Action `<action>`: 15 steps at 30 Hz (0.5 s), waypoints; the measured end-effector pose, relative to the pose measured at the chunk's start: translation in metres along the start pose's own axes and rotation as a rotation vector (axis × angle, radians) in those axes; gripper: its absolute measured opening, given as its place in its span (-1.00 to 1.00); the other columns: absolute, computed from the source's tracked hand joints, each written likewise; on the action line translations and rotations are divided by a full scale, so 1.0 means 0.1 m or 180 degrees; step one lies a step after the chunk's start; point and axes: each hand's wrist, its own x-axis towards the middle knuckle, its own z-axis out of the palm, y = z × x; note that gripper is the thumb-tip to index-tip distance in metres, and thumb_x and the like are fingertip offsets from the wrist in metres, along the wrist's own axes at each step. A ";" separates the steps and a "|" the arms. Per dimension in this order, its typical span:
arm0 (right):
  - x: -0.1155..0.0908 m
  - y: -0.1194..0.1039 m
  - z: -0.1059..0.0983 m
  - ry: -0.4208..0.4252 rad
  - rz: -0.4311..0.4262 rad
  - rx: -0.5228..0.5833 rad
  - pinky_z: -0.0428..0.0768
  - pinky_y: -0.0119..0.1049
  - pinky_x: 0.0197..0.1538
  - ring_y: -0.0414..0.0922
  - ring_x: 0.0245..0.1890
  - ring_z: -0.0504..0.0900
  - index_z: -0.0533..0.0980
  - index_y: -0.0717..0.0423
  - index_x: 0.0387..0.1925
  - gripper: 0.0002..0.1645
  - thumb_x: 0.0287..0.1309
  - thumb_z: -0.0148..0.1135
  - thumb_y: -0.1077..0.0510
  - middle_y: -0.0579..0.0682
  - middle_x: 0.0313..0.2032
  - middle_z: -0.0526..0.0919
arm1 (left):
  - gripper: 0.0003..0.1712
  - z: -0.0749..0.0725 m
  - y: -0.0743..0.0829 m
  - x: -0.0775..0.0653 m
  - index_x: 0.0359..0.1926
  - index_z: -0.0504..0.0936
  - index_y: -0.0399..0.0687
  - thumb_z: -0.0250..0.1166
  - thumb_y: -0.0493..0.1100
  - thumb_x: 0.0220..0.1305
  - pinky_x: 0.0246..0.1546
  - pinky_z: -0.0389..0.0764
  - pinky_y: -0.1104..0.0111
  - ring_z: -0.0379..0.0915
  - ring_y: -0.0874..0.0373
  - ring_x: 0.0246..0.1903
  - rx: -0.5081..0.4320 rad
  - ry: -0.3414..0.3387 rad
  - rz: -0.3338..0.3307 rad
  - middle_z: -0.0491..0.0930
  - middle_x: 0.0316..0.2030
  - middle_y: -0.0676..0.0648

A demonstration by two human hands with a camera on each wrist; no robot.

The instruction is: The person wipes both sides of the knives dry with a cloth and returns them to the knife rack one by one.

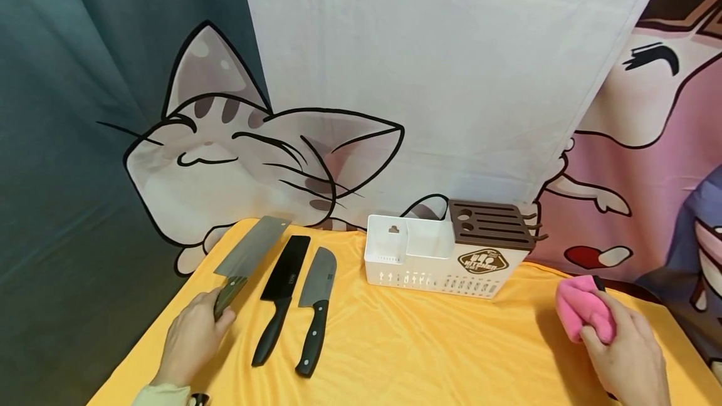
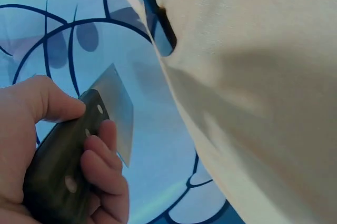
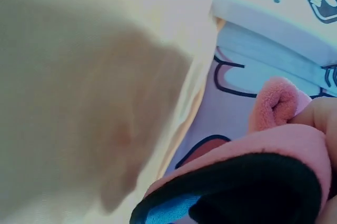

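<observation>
Right hand (image 1: 628, 346) grips pink cloth (image 1: 583, 306); left hand (image 1: 193, 334) grips cleaver (image 1: 254, 246). Careless blade swing could clash with black-bladed knife (image 1: 286, 273) or slice yellow cover (image 1: 429, 343).

Open passage: the desk (image 1: 440, 343) in front of the white knife holder (image 1: 434, 272), between the grey-bladed knife (image 1: 317, 290) and the pink cloth (image 1: 583, 309) in the right hand (image 1: 632, 353). Obstructions: the holder and backdrop (image 1: 440, 80) limit the rear; at left, the cleaver (image 1: 254, 246), black-bladed knife (image 1: 282, 281) and grey-bladed knife leave narrow gaps.
</observation>
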 end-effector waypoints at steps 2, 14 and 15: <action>-0.02 -0.04 -0.02 0.0010 0.0027 0.0027 0.13 0.42 0.28 0.44 0.13 0.20 0.10 0.24 0.50 -0.10 0.22 0.23 0.14 0.52 0.21 0.21 | -0.48 -0.01 0.04 -0.01 0.16 0.51 -0.48 0.24 -0.18 0.29 -0.54 0.44 0.13 0.43 0.02 -0.51 0.0010 0.0049 -0.0009 0.58 -0.30 -0.23; -0.14 -0.28 -0.14 0.0458 0.0075 0.0428 0.30 0.34 0.08 0.41 -0.05 0.35 0.13 0.23 0.44 -0.04 0.06 0.38 0.22 0.51 0.13 0.34 | -0.51 -0.07 0.28 -0.08 0.11 0.61 -0.35 0.34 -0.18 0.18 -0.53 0.46 0.14 0.43 0.05 -0.50 -0.0008 0.0559 0.0274 0.62 -0.24 -0.19; -0.14 -0.31 -0.15 0.0442 0.0159 0.0453 0.31 0.32 0.07 0.40 -0.07 0.36 0.12 0.23 0.44 -0.03 0.06 0.40 0.20 0.49 0.13 0.35 | -0.52 -0.06 0.30 -0.09 0.08 0.63 -0.33 0.35 -0.19 0.14 -0.54 0.46 0.15 0.42 0.06 -0.52 -0.0034 0.0643 0.0322 0.63 -0.26 -0.18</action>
